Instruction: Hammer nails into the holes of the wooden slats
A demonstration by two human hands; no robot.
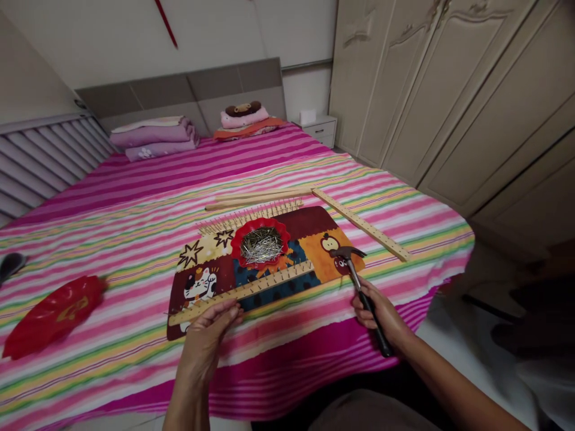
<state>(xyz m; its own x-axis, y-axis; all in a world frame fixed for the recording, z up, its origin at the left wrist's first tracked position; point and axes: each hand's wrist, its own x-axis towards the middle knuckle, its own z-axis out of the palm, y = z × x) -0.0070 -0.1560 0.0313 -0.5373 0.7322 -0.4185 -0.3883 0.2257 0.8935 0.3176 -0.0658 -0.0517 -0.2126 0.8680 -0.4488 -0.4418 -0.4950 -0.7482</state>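
Note:
My right hand (375,308) grips the black handle of a claw hammer (353,272), whose head rests over the right end of a patterned mat (291,296). Along the mat's near side lies a wooden strip (256,288) with a row of nails standing up from it. My left hand (213,326) is at the strip's near edge, thumb and fingers pinched together; whatever they hold is too small to make out. Just behind the strip sits a red scalloped dish (284,228) full of loose nails (263,244).
Another strip with many upright nails (251,216) lies behind the dish. Bare wooden strips (265,194) and a holed strip (359,224) lie beyond the mat. A red plate (56,314) is at left on the striped bed (135,287). Folded bedding (157,139) lies at the headboard.

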